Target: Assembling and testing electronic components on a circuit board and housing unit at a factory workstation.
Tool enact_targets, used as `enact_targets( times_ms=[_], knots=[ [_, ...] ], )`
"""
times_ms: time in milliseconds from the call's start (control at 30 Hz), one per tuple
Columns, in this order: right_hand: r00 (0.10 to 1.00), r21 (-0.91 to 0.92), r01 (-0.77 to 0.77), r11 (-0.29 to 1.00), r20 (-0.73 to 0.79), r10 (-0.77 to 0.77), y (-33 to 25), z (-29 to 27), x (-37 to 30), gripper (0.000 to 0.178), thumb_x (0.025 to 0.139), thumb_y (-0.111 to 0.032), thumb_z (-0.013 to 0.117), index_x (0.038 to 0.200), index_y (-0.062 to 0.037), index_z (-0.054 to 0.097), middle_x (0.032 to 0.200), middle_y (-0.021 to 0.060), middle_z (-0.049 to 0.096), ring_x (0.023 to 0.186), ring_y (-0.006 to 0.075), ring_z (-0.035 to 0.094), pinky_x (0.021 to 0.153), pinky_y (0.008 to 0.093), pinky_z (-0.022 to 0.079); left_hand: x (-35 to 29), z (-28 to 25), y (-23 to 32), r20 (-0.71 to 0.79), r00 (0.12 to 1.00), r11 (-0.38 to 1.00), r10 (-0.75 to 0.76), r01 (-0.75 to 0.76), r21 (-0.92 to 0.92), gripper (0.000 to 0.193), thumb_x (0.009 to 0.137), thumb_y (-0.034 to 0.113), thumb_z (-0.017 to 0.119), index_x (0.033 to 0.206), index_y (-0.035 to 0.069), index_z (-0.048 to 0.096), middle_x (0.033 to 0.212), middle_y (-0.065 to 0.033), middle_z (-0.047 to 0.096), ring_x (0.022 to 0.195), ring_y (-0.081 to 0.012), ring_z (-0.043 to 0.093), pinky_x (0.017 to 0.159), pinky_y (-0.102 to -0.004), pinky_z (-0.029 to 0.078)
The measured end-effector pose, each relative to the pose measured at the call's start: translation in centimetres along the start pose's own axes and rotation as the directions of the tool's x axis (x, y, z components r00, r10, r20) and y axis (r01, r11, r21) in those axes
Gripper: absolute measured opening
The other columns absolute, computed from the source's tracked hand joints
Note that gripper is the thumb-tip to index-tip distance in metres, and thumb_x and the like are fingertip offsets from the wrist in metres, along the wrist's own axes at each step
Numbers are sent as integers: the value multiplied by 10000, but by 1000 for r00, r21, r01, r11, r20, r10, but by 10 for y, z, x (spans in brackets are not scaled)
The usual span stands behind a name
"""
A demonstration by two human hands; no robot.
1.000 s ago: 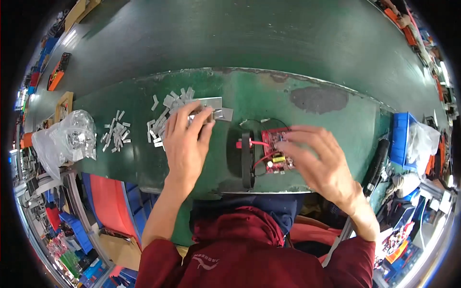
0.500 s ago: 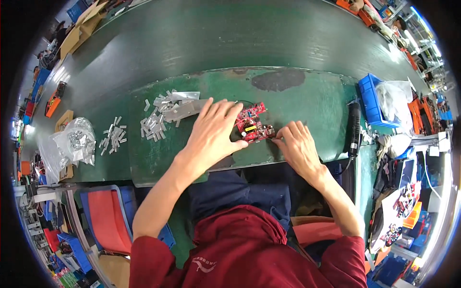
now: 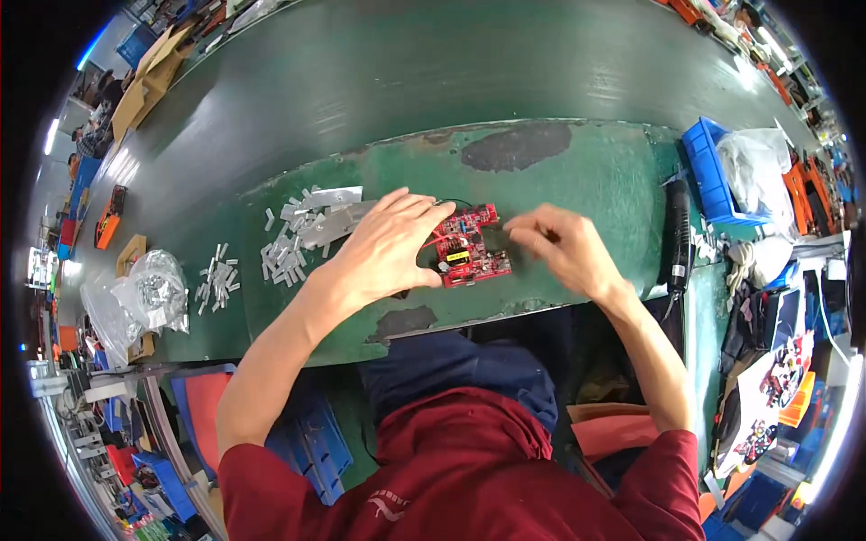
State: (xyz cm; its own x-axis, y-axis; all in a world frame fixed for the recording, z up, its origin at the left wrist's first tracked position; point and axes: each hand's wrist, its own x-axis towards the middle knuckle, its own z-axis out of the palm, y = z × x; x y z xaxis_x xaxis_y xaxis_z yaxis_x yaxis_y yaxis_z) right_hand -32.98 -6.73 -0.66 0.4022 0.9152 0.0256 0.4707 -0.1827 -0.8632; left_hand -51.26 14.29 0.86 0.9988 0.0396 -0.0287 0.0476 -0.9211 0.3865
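Observation:
A red circuit board [image 3: 469, 245] with small yellow and dark parts lies on the green worktable [image 3: 577, 180] in front of me. My left hand [image 3: 383, 248] rests on the board's left edge, fingers spread, steadying it. My right hand [image 3: 559, 248] hovers just to the right of the board with the fingertips pinched together; whether something small is between them I cannot tell. A black cable runs from the board's top left under my left hand.
Several small grey metal pieces [image 3: 293, 239] lie scattered left of my hand, with more [image 3: 215, 275] farther left. A clear plastic bag [image 3: 149, 293] sits at the left edge. A black electric screwdriver [image 3: 678, 230] lies to the right, by a blue bin [image 3: 713, 176].
The view shifted. My left hand came off the grey pieces and onto the board. My right hand drew back from the board to its right side.

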Motion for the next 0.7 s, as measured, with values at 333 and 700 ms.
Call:
enact_targets(
  times_ms=[333, 700],
  knots=[
    [819, -410, 491, 769, -85, -568, -8, 38, -24, 363, 730, -102, 819, 1071, -91, 695, 991, 66, 650, 872, 269, 624, 757, 394, 494, 13, -4, 3, -15, 998, 997, 54, -53, 51, 841, 658, 279, 853, 1376, 5, 511, 1399, -224, 518, 1361, -340, 442, 1211, -457, 272],
    [794, -131, 608, 783, 87, -602, 31, 50, -4, 97, 891, -122, 625, 965, -72, 665, 855, 87, 518, 801, 258, 588, 643, 393, 491, 14, -4, 18, 6, 1000, 999, -12, 12, 40, 875, 573, 306, 896, 1338, 43, 562, 1411, -193, 517, 1325, -391, 455, 1141, -478, 345]
  ],
)
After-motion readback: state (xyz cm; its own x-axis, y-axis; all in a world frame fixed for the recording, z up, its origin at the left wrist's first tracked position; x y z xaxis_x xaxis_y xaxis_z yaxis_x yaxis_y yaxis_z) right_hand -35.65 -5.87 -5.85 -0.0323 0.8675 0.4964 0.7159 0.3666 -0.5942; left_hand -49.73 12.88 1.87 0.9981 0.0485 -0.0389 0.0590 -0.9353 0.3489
